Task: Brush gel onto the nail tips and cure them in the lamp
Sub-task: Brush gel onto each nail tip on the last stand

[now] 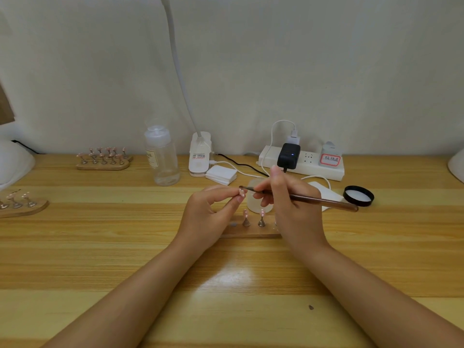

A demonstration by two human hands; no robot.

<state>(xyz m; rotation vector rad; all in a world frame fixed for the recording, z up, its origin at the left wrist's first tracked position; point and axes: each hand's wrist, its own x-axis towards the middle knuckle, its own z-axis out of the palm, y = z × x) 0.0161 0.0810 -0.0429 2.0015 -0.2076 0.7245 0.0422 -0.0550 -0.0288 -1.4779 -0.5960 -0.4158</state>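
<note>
My left hand [209, 217] pinches a small pink nail tip [242, 192] on its stand, held up above the table. My right hand [288, 207] grips a long brown brush [324, 200] like a pen, its tip touching the held nail tip. Just behind my hands stands a frosted gel jar [254, 205], partly hidden. Below it lies a wooden holder [251, 232] with two more nail tips [262, 212] upright on metal stands. The white curing lamp [12, 162] sits at the far left edge.
The jar's black lid [358, 195] lies to the right. At the back stand a clear bottle [162, 156], a clip lamp base [199, 156], white pads [221, 175] and a power strip [301, 163] with cables. Two other wooden holders [103, 162] [22, 207] with nail tips sit at the left.
</note>
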